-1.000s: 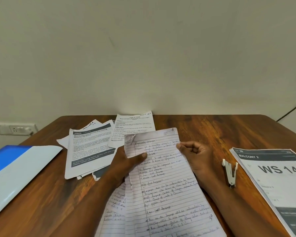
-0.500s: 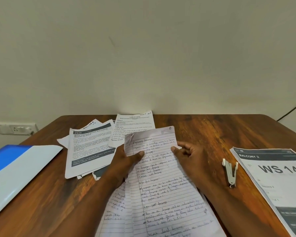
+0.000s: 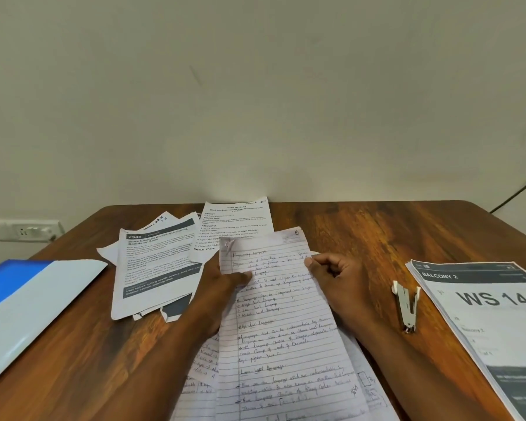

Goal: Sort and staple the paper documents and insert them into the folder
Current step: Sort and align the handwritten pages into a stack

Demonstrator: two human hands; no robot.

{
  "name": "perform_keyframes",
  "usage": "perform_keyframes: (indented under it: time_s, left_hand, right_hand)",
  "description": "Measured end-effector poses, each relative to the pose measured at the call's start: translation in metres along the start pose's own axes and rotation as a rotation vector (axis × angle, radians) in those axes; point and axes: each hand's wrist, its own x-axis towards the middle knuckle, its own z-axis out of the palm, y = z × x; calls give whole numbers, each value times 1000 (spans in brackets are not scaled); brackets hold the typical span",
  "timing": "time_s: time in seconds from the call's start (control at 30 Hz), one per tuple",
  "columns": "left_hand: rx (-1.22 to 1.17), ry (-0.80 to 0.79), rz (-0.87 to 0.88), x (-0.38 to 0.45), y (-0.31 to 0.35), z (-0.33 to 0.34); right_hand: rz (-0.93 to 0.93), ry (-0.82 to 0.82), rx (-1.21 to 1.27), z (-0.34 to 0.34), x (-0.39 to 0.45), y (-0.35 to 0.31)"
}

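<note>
Both hands grasp the handwritten lined sheet at its upper edges: left hand thumb pinching the left margin, right hand fingers curled on the right edge. Sheet's long axis runs away from the person, top toward the wall; lower end cut off by frame. Bare wooden table beyond the fingertips. Stapler right of right fingers; blue folder far left, partly cropped.

A brown wooden table stands by a plain pale wall. A white wall socket is on the left. A dark cable hangs at the right.
</note>
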Motion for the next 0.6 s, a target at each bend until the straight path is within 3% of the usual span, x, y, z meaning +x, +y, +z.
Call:
perform_keyframes:
  time_s: [0.13,0.3,0.4,0.47,0.6]
  left_hand:
    - [252,95,81,4,-7,-2]
    - [756,290,516,-11,-5,3]
    - [1000,335,651,-6,-7,1]
    - [996,273,680,-8,-9,8]
    - [770,180,651,-12,-14,17]
  right_hand:
    - [81,-18,82,2,1,0]
    - [111,-82,113,5,0,1]
    - [58,-149,12,5,-3,1]
    - [42,-182,-33,4,-4,-3]
    - [19,-226,-75,3,-6,-7]
